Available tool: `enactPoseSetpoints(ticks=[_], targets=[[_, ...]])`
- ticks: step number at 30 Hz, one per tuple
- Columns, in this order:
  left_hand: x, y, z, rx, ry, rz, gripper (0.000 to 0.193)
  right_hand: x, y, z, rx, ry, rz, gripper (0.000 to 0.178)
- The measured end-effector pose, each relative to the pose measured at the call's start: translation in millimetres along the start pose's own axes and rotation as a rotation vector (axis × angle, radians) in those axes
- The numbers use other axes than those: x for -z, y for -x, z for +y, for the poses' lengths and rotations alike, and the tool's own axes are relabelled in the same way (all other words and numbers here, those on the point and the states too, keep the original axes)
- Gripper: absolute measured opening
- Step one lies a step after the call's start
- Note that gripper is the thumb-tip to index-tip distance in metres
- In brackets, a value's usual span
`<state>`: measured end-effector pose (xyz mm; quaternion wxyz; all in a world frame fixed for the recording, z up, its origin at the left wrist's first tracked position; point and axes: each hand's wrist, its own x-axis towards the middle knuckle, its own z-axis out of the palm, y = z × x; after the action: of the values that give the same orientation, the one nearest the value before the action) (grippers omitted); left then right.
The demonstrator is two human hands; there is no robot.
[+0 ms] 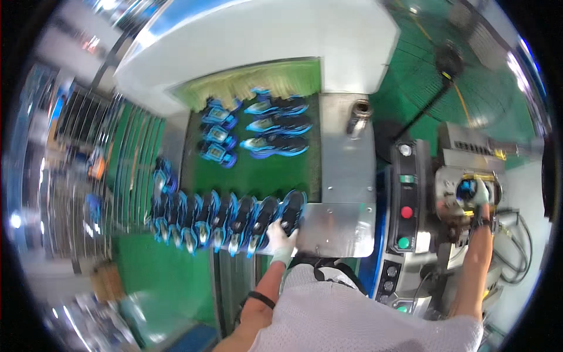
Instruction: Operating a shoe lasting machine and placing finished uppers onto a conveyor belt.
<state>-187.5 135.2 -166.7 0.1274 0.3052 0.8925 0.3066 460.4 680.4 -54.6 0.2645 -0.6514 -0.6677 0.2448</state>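
Observation:
Black sneakers with bright blue trim stand side by side along the metal front edge of a conveyor. The rightmost sneaker (292, 212) has my left hand (282, 237), in a white glove, closed about its near end. Far to the right, my gloved right hand (481, 192) reaches into the round opening of a machine (448, 176). A small blue and dark item (467, 189) shows in that opening, just left of the hand. Blur and the machine hide the right fingers, so their grip on it is unclear.
More sneakers (275, 126) lie on the green conveyor belt (258, 179), before a fringed curtain (246, 85) under a white housing. A metal cup (359, 111) stands on the side plate. Between conveyor and machine is a button panel (406, 196). A fan (448, 58) stands behind; wire racks (132, 146) at left.

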Motion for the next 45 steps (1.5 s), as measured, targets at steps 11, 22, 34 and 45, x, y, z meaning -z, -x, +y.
enactPoseSetpoints(ticks=[11, 22, 34, 45], targets=[[131, -177, -65, -0.01, 0.473, 0.081, 0.062, -222, 369, -252, 0.268, 0.673, 0.242, 0.09], [163, -390, -233, -0.075, -0.025, 0.13, 0.042, -251, 409, -337, -0.145, 0.47, -0.171, 0.096], [204, -310, -110, -0.557, 0.147, -0.104, 0.017, -372, 481, -536, 0.031, -0.045, -0.62, 0.086], [132, -16, 202, -1.206, 0.628, -1.107, 0.017, -241, 547, -451, -0.082, -0.074, 0.242, 0.053]])
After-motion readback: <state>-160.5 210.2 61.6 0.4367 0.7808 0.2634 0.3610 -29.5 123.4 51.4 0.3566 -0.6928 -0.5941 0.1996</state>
